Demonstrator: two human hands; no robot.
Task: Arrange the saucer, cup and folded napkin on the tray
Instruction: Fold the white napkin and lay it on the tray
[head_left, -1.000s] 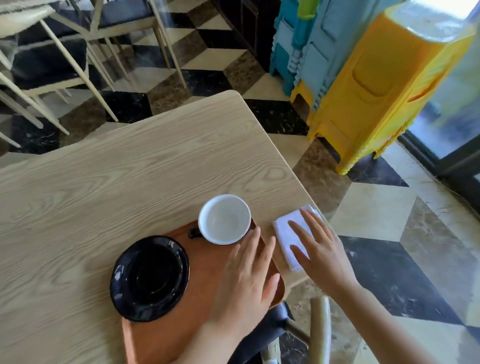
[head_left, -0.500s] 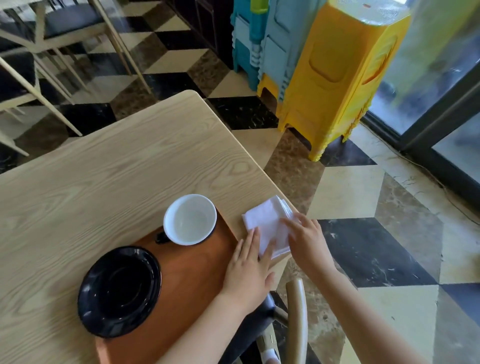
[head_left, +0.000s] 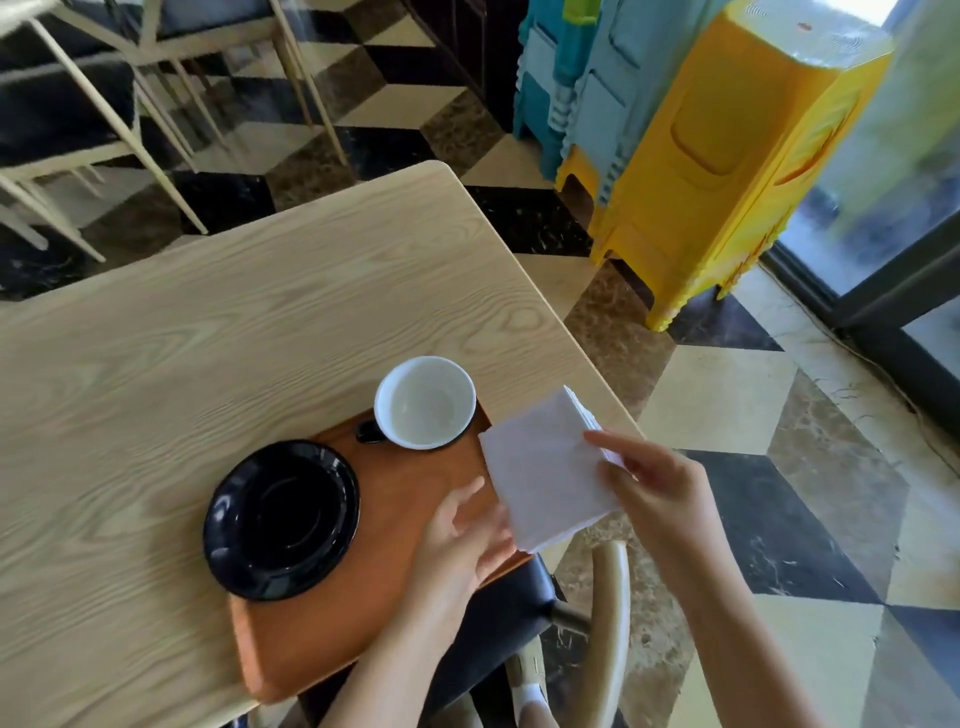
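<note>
A folded white napkin (head_left: 545, 473) is lifted off the table above the right end of the brown wooden tray (head_left: 410, 499). My right hand (head_left: 660, 493) grips its right edge, thumb on top. Under the napkin's lower left corner, my left hand (head_left: 462, 535) holds it with the fingers curled. A black saucer (head_left: 280, 519) lies on the tray's left part and overhangs its far edge. A cup (head_left: 425, 402), white inside and black outside, stands at the tray's far right corner with its handle pointing left.
The tray lies on a light wooden table (head_left: 234, 338) near the table's right edge. A chair with a black seat (head_left: 498, 613) is below me. Stacked yellow stools (head_left: 727, 156) and blue ones (head_left: 582, 78) stand on the chequered floor to the right. More chairs (head_left: 104, 104) are at the far left.
The napkin lay flat on the table by the tray's right end; both hands have picked it up and it now hangs tilted above the tray's right end.
</note>
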